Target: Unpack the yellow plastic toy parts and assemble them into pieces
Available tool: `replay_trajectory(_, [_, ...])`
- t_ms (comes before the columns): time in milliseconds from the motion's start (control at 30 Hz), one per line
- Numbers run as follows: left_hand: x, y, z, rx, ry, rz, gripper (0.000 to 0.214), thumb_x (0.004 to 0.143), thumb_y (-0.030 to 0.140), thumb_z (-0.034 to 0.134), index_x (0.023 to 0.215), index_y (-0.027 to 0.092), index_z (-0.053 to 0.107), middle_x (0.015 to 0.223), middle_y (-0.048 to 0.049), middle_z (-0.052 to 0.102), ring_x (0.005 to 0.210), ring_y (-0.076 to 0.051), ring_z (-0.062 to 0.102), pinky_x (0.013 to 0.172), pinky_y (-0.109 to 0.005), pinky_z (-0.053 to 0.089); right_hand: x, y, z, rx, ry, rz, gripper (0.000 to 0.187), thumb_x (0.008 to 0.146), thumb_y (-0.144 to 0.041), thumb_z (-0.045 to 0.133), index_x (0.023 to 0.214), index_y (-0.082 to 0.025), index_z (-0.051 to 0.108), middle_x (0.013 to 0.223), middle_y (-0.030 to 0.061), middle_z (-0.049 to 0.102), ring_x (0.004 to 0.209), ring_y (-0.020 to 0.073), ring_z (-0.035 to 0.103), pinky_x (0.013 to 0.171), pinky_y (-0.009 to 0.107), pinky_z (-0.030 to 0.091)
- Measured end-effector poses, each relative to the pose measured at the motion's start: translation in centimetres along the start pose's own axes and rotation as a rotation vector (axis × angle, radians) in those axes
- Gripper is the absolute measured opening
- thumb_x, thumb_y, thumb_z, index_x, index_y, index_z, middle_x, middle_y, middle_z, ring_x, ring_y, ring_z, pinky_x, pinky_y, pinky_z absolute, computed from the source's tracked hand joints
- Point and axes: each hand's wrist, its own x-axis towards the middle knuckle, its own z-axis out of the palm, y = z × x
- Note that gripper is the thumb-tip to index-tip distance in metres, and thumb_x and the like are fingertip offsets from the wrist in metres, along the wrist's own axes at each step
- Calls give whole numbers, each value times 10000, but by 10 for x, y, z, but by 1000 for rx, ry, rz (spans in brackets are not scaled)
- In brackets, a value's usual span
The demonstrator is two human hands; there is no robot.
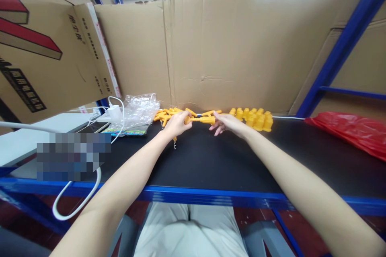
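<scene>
My left hand (178, 123) is closed around one end of a yellow plastic corkscrew (202, 120), held level just above the black tabletop. Its wider, bell-shaped end points right, toward my right hand (226, 123). That hand has its fingers loosely spread beside the bell end; whether they touch it is hard to tell. Behind my left hand lies a pile of yellow branching handle pieces (164, 115), and a metal spiral (175, 143) pokes out below it. Another yellow winged piece (209, 113) lies behind the held corkscrew. Right of my right hand, several yellow bell-shaped pieces (258, 120) stand upright in rows.
Clear plastic wrap (138, 108), a white charger (113, 113) with cables and a phone (93, 127) sit at left. A red plastic bag (350, 132) lies at right. Cardboard (241, 48) walls the back; a blue rail (217, 196) edges the front.
</scene>
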Motion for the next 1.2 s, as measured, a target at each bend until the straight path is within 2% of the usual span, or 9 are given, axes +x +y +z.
replay_trajectory(100, [0,1,-1,4,-1,2,229,759,232,581,981,179,595,824,-33,653,746,-178,595,684,-266,419,1,0,-5,18,22,10,482,877,-581,411,949,-128,561,886,143,706,528,146,653,452,222,483])
replay_trajectory(300, [0,-2,0,-10,-7,-9,237,757,234,582,987,182,595,803,-23,650,719,-172,589,679,-268,418,-4,-6,-12,3,11,-50,294,850,-392,581,1001,-140,591,984,120,678,624,134,672,539,217,521])
replay_trajectory(467, [0,-1,0,-18,-2,-9,221,759,236,583,974,186,594,790,-17,646,706,-165,584,671,-263,417,-7,-6,-10,-106,27,-84,337,765,-277,694,1039,-115,583,928,115,691,622,124,660,543,209,516])
replay_trajectory(967, [0,-1,0,-23,7,1,222,760,229,577,979,189,590,815,-21,647,722,-165,585,687,-268,421,-9,-9,-7,-61,49,-94,249,777,-260,676,965,-107,621,737,67,689,593,117,642,560,216,510])
replay_trajectory(1200, [-1,1,-1,3,-21,-27,242,763,245,577,998,190,596,794,-22,644,718,-170,588,677,-268,426,-4,-4,-8,31,-9,-73,238,770,-315,691,880,-107,656,820,92,699,589,101,631,540,202,503])
